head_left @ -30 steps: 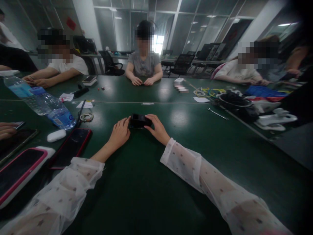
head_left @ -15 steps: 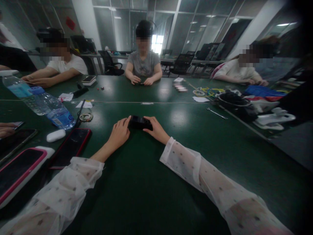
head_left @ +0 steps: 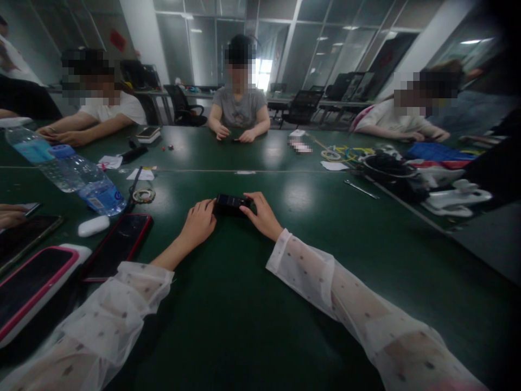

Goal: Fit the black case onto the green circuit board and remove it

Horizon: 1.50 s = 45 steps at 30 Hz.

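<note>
Our left hand (head_left: 198,222), a black device (head_left: 230,205) and our right hand (head_left: 262,215) meet over the green table (head_left: 252,315).
From the left we see a pink-edged phone (head_left: 38,285), a white case (head_left: 94,226) and a red-edged phone (head_left: 122,244); then our left hand, loosely curled, fingertips at the device's left end, though we cannot tell whether it grips; then the device midway between our hands, its right end held between our right thumb and partly bent fingers; farther right, a wrench (head_left: 361,189).
</note>
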Available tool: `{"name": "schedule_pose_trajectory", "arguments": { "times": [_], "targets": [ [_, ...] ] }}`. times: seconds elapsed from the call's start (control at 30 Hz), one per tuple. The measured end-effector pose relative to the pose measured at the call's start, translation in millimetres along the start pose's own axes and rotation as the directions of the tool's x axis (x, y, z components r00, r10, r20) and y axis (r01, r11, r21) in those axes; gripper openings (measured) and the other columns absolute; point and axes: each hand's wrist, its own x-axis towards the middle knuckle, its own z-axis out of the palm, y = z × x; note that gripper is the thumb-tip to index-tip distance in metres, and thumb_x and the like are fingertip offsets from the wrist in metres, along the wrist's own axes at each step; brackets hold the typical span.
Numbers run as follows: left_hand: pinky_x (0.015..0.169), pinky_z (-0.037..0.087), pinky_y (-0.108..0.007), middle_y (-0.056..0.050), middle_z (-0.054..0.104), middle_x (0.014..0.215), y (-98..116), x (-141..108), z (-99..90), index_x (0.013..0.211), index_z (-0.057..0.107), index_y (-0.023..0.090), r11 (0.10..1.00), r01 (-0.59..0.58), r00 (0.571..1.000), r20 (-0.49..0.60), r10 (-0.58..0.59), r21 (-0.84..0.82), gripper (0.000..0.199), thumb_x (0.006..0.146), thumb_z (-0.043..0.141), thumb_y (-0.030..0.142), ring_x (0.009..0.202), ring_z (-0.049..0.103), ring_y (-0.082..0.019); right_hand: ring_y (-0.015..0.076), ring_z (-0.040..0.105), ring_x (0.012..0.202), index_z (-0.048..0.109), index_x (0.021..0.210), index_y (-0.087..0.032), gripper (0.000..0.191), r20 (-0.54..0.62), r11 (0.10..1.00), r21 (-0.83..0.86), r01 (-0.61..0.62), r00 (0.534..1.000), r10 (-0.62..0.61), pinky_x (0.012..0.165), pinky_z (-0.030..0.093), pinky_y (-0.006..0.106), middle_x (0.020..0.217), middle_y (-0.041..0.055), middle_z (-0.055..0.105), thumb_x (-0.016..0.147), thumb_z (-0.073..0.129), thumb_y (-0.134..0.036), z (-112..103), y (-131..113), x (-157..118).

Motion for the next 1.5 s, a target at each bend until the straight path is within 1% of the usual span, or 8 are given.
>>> {"name": "schedule_pose_trajectory", "arguments": {
  "times": [0.13, 0.37, 0.6, 0.7, 0.8, 1.03, 1.27, 1.5],
  "targets": [
    [0.102, 0.044, -0.045, -0.016, 0.053, 0.137, 0.0, 0.2, 0.0, 0.139, 0.045, 0.011, 1.0, 0.013, 1.0, 0.005, -0.013, -0.001, 0.045, 0.095, 0.041, 0.019, 0.125, 0.049, -0.029, 0.0263, 0.059, 0.111, 0.055, 0.126, -0.023, 0.037, 0.05, 1.0, 0.005, -0.021, 0.999, 0.021, 0.099, 0.05, 0.047, 0.117, 0.0103, 0.058, 0.094, 0.055, -0.042, 1.3, 4.0, 0.4],
    [0.103, 0.043, -0.045, -0.016, 0.056, 0.134, 1.2, 0.6, -2.1, 0.138, 0.047, 0.01, 1.0, 0.0, 1.0, -0.002, 0.0, -0.028, 0.044, 0.094, 0.042, 0.018, 0.125, 0.05, -0.028, 0.0264, 0.059, 0.115, 0.051, 0.131, -0.025, 0.041, 0.099, 0.998, 0.035, -0.054, 0.994, 0.05, 0.101, 0.049, 0.047, 0.123, 0.0096, 0.058, 0.092, 0.061, -0.036, 1.3, 6.8, 0.6],
    [0.104, 0.043, -0.047, -0.017, 0.054, 0.138, 0.0, 0.3, 1.6, 0.14, 0.044, 0.011, 1.0, 0.012, 1.0, -0.001, -0.012, -0.026, 0.046, 0.095, 0.041, 0.019, 0.128, 0.049, -0.028, 0.0268, 0.057, 0.118, 0.047, 0.135, -0.026, 0.052, 0.085, 0.999, 0.026, -0.041, 0.996, 0.039, 0.103, 0.048, 0.049, 0.126, 0.0096, 0.056, 0.087, 0.068, -0.031, 4.3, 12.3, -0.5],
    [0.105, 0.043, -0.047, -0.018, 0.05, 0.142, -1.2, 0.3, 3.6, 0.144, 0.039, 0.009, 0.999, 0.039, 0.999, -0.008, -0.039, -0.015, 0.051, 0.094, 0.043, 0.021, 0.13, 0.047, -0.029, 0.0274, 0.058, 0.115, 0.046, 0.135, -0.023, 0.062, 0.044, 0.994, 0.04, -0.1, 0.994, 0.098, 0.102, 0.048, 0.05, 0.125, 0.0108, 0.055, 0.081, 0.075, -0.032, 8.8, 20.7, -0.5],
    [0.105, 0.043, -0.048, -0.019, 0.051, 0.14, -2.0, 0.2, 4.6, 0.14, 0.043, 0.008, 0.999, 0.037, 0.999, -0.001, -0.037, 0.012, 0.048, 0.094, 0.043, 0.021, 0.129, 0.048, -0.03, 0.0261, 0.06, 0.109, 0.049, 0.129, -0.021, 0.061, 0.031, 0.983, 0.084, -0.16, 0.987, 0.158, 0.098, 0.051, 0.049, 0.119, 0.0102, 0.057, 0.077, 0.078, -0.033, 11.3, 26.6, -0.2],
    [0.104, 0.044, -0.049, -0.018, 0.052, 0.139, -4.2, 0.2, 4.9, 0.129, 0.056, 0.01, 0.999, 0.007, 1.0, 0.03, -0.007, 0.032, 0.038, 0.096, 0.042, 0.022, 0.129, 0.047, -0.031, 0.0252, 0.06, 0.113, 0.05, 0.127, -0.021, 0.06, 0.088, 0.962, 0.171, -0.211, 0.976, 0.198, 0.101, 0.048, 0.049, 0.12, 0.0094, 0.061, 0.076, 0.079, -0.026, 7.7, 26.1, -0.5],
    [0.103, 0.044, -0.05, -0.018, 0.052, 0.138, -3.0, -0.2, 4.1, 0.131, 0.054, 0.011, 1.0, 0.01, 1.0, 0.016, -0.01, 0.012, 0.04, 0.095, 0.042, 0.021, 0.129, 0.048, -0.031, 0.026, 0.059, 0.118, 0.048, 0.133, -0.022, 0.063, 0.143, 0.948, 0.199, -0.247, 0.965, 0.222, 0.104, 0.045, 0.05, 0.125, 0.0105, 0.061, 0.077, 0.077, -0.023, 5.2, 25.8, -0.6],
    [0.103, 0.043, -0.049, -0.018, 0.051, 0.139, -2.2, -0.1, 4.1, 0.136, 0.049, 0.011, 1.0, 0.013, 1.0, 0.01, -0.013, -0.012, 0.043, 0.095, 0.041, 0.02, 0.129, 0.047, -0.031, 0.0261, 0.057, 0.124, 0.043, 0.138, -0.024, 0.07, 0.128, 0.952, 0.21, -0.224, 0.971, 0.201, 0.106, 0.045, 0.049, 0.129, 0.0101, 0.059, 0.077, 0.076, -0.021, 4.9, 24.3, -0.4]
  ]
}}
